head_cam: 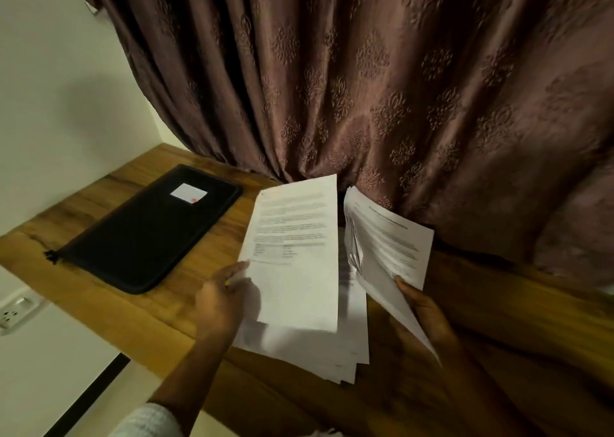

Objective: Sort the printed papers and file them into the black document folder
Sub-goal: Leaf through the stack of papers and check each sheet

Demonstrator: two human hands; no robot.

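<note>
Black document folder [146, 230] lies closed at the left of the desk [206, 253], apparently nothing filed; left hand [219, 298] pinches one printed sheet [295, 253] above the loose pile [315, 347], right hand [428, 310] grips a fanned bundle [388, 240]; sorting looks mid-way.

Your left hand [217, 298] pinches a printed sheet [295, 253] at its lower left edge, raised off the worktop [133, 307]. Your right hand [428, 313] grips a fanned sheaf of papers [388, 247], thumb on top. Below both sets of fingers [237, 267] lies a loose pile of pages [315, 350]. Left of your left fingers, well apart, the black folder [149, 230] lies closed and flat.
</note>
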